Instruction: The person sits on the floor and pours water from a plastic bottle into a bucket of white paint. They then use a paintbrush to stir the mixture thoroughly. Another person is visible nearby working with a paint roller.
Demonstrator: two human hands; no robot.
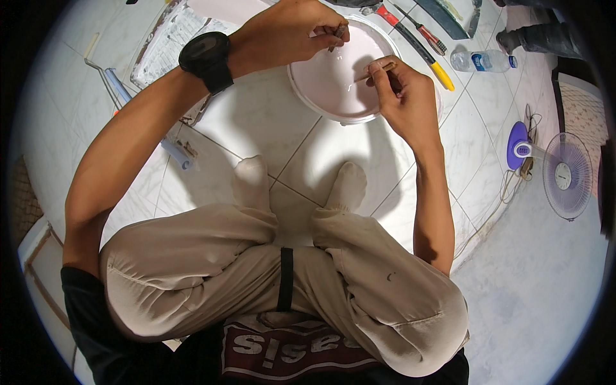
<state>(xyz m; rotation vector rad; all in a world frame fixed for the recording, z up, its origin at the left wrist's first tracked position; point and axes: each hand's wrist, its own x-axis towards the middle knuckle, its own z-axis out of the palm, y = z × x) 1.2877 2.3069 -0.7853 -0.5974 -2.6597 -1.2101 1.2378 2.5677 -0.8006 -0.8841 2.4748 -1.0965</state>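
Observation:
A round white bucket (301,92) of pale pink paint stands on the tiled floor beyond my feet. Over its far left part, my left hand (314,31) is closed in a pinch on a small brownish piece (339,37), whose kind I cannot make out. My right hand (408,96) hangs over the bucket's right rim, its fingers closed round a thin brownish stick (380,70). The stick slants down to the left over the paint; whether its tip touches the surface is unclear. A black watch (206,59) is on my left wrist.
A paint-smeared tray (176,45) lies left of the bucket, near a paint roller handle (115,86). To the right are a red, black and yellow tool (417,48), a screwdriver (431,37) and a water bottle (481,61). A purple fan (564,176) stands far right, its cord along the floor.

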